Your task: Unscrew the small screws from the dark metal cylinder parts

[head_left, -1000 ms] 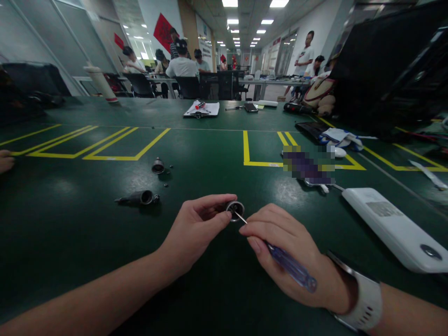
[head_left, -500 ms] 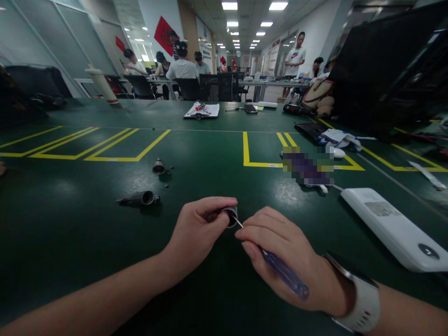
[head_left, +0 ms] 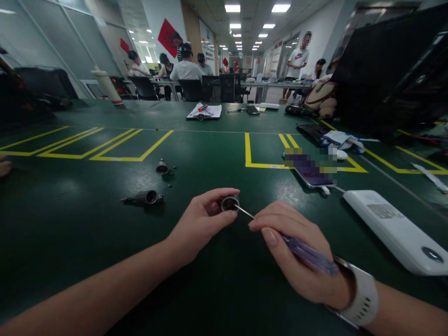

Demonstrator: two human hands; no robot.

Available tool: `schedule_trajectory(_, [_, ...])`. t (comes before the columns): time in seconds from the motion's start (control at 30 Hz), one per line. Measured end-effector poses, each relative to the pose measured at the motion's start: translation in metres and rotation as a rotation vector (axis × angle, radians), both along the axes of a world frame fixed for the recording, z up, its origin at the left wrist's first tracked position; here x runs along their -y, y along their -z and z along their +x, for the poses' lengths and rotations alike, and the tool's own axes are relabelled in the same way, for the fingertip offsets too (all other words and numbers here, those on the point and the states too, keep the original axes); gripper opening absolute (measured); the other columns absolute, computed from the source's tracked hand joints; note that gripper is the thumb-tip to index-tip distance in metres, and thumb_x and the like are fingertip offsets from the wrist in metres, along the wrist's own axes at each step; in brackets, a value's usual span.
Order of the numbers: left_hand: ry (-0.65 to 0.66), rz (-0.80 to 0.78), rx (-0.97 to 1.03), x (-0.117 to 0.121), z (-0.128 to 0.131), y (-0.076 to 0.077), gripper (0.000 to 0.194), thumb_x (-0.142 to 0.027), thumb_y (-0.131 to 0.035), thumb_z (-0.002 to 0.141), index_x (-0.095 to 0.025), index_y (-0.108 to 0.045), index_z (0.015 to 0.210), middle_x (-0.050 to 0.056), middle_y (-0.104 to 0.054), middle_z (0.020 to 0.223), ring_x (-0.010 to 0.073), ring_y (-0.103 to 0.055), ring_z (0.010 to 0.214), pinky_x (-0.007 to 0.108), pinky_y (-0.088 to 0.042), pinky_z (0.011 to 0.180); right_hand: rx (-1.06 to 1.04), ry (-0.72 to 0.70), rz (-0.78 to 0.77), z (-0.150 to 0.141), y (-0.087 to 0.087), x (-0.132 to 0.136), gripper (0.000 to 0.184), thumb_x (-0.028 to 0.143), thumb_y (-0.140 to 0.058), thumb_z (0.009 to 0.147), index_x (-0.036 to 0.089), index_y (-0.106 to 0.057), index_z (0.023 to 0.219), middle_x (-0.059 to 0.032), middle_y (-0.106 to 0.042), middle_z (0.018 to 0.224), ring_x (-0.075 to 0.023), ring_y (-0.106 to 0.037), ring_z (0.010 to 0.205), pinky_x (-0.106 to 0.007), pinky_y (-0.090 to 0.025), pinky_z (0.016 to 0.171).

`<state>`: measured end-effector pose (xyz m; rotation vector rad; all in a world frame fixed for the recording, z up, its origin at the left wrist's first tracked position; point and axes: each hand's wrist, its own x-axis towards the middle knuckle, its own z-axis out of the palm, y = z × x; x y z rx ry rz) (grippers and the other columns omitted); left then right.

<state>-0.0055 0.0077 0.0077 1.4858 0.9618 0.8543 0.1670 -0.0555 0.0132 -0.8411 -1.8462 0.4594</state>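
Note:
Between thumb and fingers, my left hand [head_left: 201,224] grips a small round metal part [head_left: 230,204], hollow, with its open end turned toward me. My right hand [head_left: 297,247] is closed round a screwdriver [head_left: 310,255] with a clear purple handle. The thin shaft reaches left and its tip meets the rim or inside of the round part; which one I cannot tell. On the table to the left lies a dark cylindrical metal tool body [head_left: 142,198] with a pointed end and an open mouth. Behind it stands a small metal cap [head_left: 162,167] with tiny pieces beside it.
A white power bank [head_left: 395,233] lies at right, cabled to a phone [head_left: 311,172]. Further back are a clipboard with paper [head_left: 204,112], a second phone [head_left: 252,110] and a cloth [head_left: 342,140]. Yellow tape marks the green table [head_left: 206,158]. A bystander's hand [head_left: 4,166] shows at far left.
My right hand has drawn back to the right, so more of the screwdriver shaft shows. My left hand has risen slightly and turned the round part's opening more toward me.

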Motion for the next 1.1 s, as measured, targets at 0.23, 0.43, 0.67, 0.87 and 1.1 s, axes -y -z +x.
schedule_trajectory(0.23, [0.048, 0.417, -0.273, -0.021, -0.003, 0.011, 0.036, -0.012, -0.062, 0.070, -0.017, -0.060, 0.105, 0.006, -0.058, 0.102, 0.0175, -0.058, 0.090, 0.031, -0.050, 0.075, -0.272, 0.127, -0.340, 0.007, 0.007, -0.018, 0.018, 0.026, -0.049, 0.087, 0.019, -0.065, 0.082, -0.0026, -0.064, 0.077, -0.0152, -0.060, 0.073, -0.031, -0.049, 0.066])
schedule_trajectory(0.43, [-0.018, 0.701, -0.632, -0.051, 0.007, 0.011, 0.034, -0.018, -0.068, 0.068, -0.018, -0.061, 0.100, 0.005, -0.053, 0.095, 0.0192, -0.052, 0.087, 0.035, -0.045, 0.074, -0.632, 0.089, -0.620, 0.013, 0.015, -0.050, 0.011, 0.028, -0.056, 0.081, 0.019, -0.063, 0.083, -0.0014, -0.062, 0.073, -0.0146, -0.057, 0.068, -0.030, -0.047, 0.062])
schedule_trajectory(0.67, [-0.197, 0.644, -0.710, -0.094, 0.026, 0.029, 0.032, -0.029, -0.072, 0.065, -0.016, -0.052, 0.085, 0.001, -0.056, 0.079, 0.0175, -0.050, 0.073, 0.032, -0.040, 0.065, -0.961, -0.032, -0.744, 0.012, 0.022, -0.071, 0.004, 0.018, -0.058, 0.073, 0.019, -0.057, 0.069, 0.0010, -0.060, 0.066, -0.0120, -0.054, 0.065, -0.026, -0.042, 0.060])
schedule_trajectory(0.87, [-0.091, 0.662, -0.496, -0.099, 0.028, 0.035, 0.019, -0.031, -0.066, 0.071, -0.017, -0.054, 0.078, -0.001, -0.056, 0.072, 0.0128, -0.050, 0.065, 0.025, -0.037, 0.058, -0.932, -0.124, -0.754, 0.013, 0.025, -0.067, 0.008, 0.026, -0.058, 0.076, 0.019, -0.062, 0.076, -0.0030, -0.065, 0.078, -0.0155, -0.056, 0.075, -0.028, -0.043, 0.065])
schedule_trajectory(1.1, [-0.013, 0.699, -0.416, -0.092, 0.025, 0.032, 0.024, -0.034, -0.060, 0.075, -0.016, -0.049, 0.064, -0.004, -0.047, 0.061, 0.0096, -0.042, 0.055, 0.023, -0.031, 0.052, -0.688, -0.072, -0.643, 0.012, 0.026, -0.059, 0.014, 0.028, -0.054, 0.081, 0.020, -0.065, 0.086, -0.0060, -0.065, 0.094, -0.0202, -0.057, 0.088, -0.035, -0.044, 0.073])
